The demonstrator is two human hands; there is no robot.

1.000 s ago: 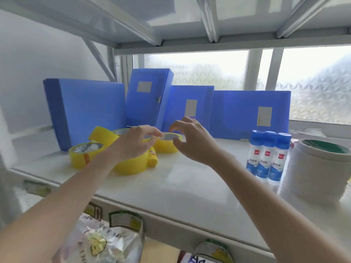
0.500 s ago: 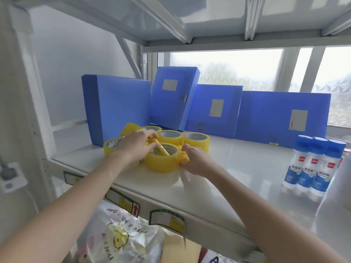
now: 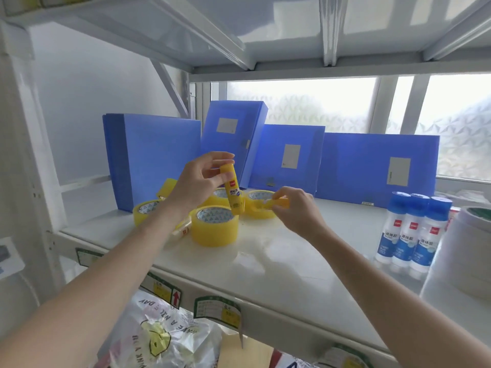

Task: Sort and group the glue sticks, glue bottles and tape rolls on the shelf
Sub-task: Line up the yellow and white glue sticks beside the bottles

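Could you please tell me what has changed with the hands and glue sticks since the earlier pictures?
The left hand has lifted a glue stick upright off the yellow tape rolls; the right hand has picked up a second glue stick. The glue bottles stayed put.

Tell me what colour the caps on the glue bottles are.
Blue, on all three glue bottles at the shelf's right, seen in the head view.

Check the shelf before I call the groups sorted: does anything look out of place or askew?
Yes. One yellow tape roll stands on edge, tilted, while the others lie flat. A glue stick lies among the tape rolls beside the front tape roll, away from the glue bottles.
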